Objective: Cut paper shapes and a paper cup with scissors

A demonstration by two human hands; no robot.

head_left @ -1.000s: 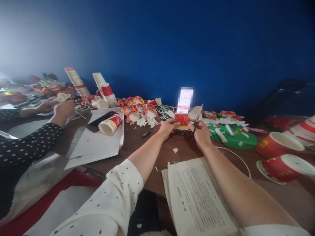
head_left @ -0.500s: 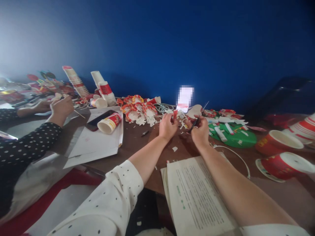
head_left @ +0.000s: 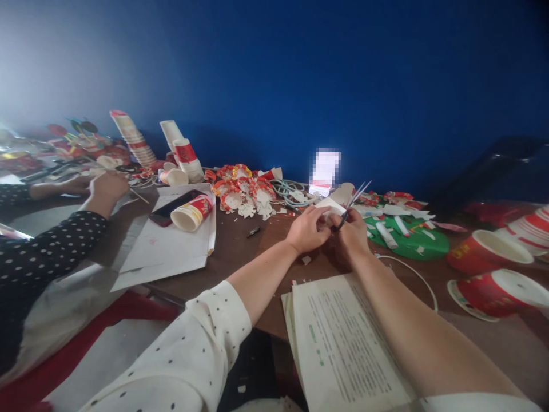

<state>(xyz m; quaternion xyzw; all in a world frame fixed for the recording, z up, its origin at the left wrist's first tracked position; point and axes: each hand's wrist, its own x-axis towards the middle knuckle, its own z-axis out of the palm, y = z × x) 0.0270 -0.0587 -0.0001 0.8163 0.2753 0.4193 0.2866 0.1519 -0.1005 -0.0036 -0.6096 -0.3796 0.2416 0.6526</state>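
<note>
A: Scissors (head_left: 343, 217)?
B: Gripped in the right hand (head_left: 352, 233), blades slanting away and rightward.
A: White paper piece (head_left: 333, 205)?
B: Just left of the blades; left hand (head_left: 307, 230) pinches its near edge.

White paper (head_left: 331, 205), scissors (head_left: 344, 217) slanting upward, slightly parted

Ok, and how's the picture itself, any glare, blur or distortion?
In the head view, the screen glares white and pixelated, and the blue wall fades from hazy left to dark right; also in the head view, the red cups at right look stretched, and the scissors in the right hand look slightly soft.
</note>
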